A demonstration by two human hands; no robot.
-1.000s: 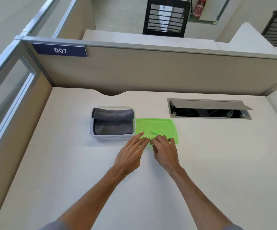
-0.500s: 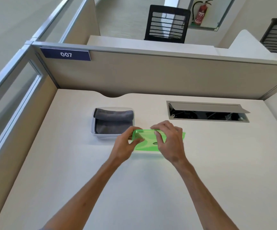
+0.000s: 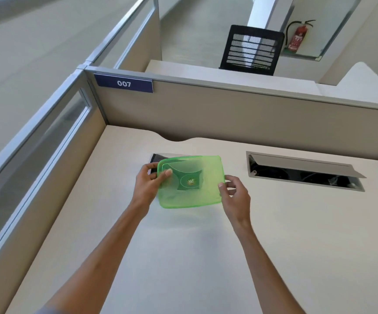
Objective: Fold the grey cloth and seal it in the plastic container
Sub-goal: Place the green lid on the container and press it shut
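A translucent green lid (image 3: 190, 182) with a round logo at its middle is held in the air above the desk, tilted toward me. My left hand (image 3: 148, 185) grips its left edge and my right hand (image 3: 235, 196) pinches its right edge. Behind the lid stands the clear plastic container (image 3: 155, 156), almost wholly hidden; only its far left corner shows. A dark sliver of the folded grey cloth (image 3: 154, 160) is visible inside that corner.
The beige desk (image 3: 206, 257) is boxed in by partition walls at the back and left, one with a "007" sign (image 3: 123, 83). An open cable tray slot (image 3: 303, 172) lies at the right rear of the desk.
Both hands picked the green lid up off the desk, turned it to face me, and carried it left and back over the container. The camera view tilted upward.
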